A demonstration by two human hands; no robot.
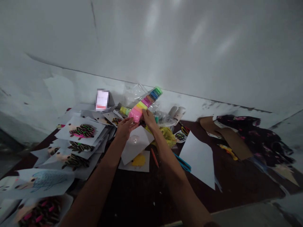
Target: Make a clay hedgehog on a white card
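Observation:
A long pack of coloured modelling clay (146, 103) in clear plastic slants up to the right above the table, pink at the near end and green at the far end. My left hand (125, 127) holds its pink lower end with the fingers closed beneath it. Closed around the side near the yellow part is my right hand (148, 118). Under the hands lie a white sheet (134, 148) with a small clear piece on it and a paper with a yellow hedgehog shape (139, 160). Crumpled clear plastic bags (135, 92) sit behind the pack.
Piled hedgehog pictures (82, 130) cover the left side, with a phone-like lit screen (102, 100) by the wall. To the right are an orange pencil (154, 157), blue scissors-like handles (183, 163), blank paper (200, 157), a yellow cutter (228, 151), brown cardboard (234, 143) and dark floral cloth (260, 138).

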